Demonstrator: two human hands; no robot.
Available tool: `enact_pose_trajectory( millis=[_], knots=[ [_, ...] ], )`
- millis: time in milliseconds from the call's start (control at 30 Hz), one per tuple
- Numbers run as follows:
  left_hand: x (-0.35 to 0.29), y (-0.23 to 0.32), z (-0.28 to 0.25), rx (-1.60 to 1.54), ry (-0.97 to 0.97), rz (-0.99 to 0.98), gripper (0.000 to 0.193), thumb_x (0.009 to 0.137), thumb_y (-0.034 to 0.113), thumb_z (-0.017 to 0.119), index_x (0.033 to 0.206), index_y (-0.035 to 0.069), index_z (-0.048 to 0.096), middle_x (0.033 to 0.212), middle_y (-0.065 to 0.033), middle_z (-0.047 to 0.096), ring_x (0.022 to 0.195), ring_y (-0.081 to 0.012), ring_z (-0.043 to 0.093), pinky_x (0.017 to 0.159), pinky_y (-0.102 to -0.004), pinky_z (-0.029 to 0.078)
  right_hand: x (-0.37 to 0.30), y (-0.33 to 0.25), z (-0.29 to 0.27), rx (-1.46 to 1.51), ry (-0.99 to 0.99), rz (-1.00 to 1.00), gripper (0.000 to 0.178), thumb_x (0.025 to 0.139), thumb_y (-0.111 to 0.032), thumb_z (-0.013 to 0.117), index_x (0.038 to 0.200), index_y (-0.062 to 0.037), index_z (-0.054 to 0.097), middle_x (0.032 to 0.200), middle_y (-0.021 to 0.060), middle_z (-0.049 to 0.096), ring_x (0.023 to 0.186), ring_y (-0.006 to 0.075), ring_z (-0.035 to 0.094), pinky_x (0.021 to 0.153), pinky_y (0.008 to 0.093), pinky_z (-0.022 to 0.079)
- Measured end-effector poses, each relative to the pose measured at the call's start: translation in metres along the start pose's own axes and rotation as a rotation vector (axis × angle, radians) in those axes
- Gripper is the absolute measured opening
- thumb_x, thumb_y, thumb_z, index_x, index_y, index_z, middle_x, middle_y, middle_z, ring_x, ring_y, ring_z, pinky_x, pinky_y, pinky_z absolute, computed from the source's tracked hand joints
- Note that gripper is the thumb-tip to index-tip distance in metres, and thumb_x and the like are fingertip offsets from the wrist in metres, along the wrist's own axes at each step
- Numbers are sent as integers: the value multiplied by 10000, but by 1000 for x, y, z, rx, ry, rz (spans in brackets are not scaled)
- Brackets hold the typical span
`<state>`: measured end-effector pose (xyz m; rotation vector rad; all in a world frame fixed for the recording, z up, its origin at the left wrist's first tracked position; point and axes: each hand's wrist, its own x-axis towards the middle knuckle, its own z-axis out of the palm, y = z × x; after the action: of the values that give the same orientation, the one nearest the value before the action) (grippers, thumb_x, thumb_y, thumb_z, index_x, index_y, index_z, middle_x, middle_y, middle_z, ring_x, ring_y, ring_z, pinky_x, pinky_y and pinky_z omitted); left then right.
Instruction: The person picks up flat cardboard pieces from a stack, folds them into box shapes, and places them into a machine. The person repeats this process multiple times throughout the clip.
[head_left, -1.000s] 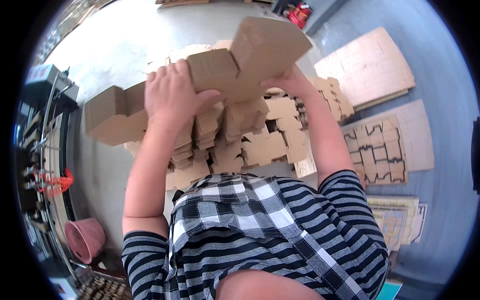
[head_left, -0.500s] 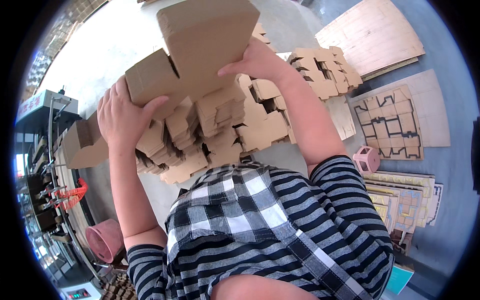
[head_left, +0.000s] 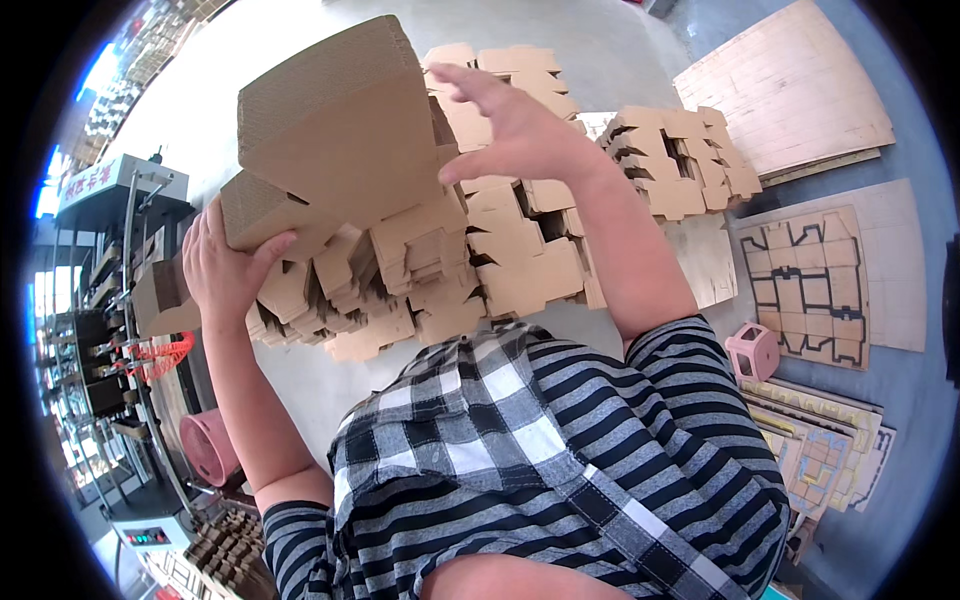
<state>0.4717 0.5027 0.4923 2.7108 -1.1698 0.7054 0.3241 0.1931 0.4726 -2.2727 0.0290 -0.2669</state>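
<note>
1. Cardboard bundle (head_left: pixel 340 130) — die-cut blanks, raised above the cardboard heap (head_left: pixel 440 270) on the floor.
2. Left hand (head_left: pixel 225 265) clasps the bundle's lower left edge; right hand (head_left: pixel 510 125), fingers spread, rests unclenched beside its right side.
3. Progress: bundle lifted, not yet set down — more loose blanks remain in the heap.
4. Hidden: the bundle's underside and the left palm.

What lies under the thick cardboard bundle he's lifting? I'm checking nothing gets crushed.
Under the cardboard bundle sit piles of die-cut blanks on the white table. The bundle hides whatever lies directly beneath it.
</note>
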Motion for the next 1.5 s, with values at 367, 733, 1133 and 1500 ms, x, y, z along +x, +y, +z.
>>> enact_pose_trajectory(
  millis=[367,733,1133,1500],
  knots=[
    [2,3,0,-41,9,33,836,551,655,716,1074,25,549,957,-143,617,947,-348,568,826,-425,447,2,-5,30,-171,62,-47,791,749,-303,709,1359,-6,301,1291,193,435,1130,322,511,943,384,439],
    [4,5,-2,-78,-1,42,750,560,611,740,1009,40,554,911,-149,597,917,-383,550,785,-457,438,7,40,38,421,87,-11,746,653,-221,815,1267,-4,452,1171,120,547,1101,223,518,948,356,418],
    [3,0,-2,-45,-61,-18,888,496,664,734,1082,23,549,959,-133,622,968,-344,565,860,-437,430,20,42,38,648,-65,-30,757,591,-177,837,1249,-64,481,1146,55,550,1076,193,507,996,342,378],
    [6,5,-8,-68,12,37,877,497,637,742,1075,9,540,935,-120,624,944,-325,577,875,-417,420,22,51,46,698,-67,-41,731,583,-128,836,1224,-87,486,1108,13,565,1066,153,513,978,333,382]
  ],
)
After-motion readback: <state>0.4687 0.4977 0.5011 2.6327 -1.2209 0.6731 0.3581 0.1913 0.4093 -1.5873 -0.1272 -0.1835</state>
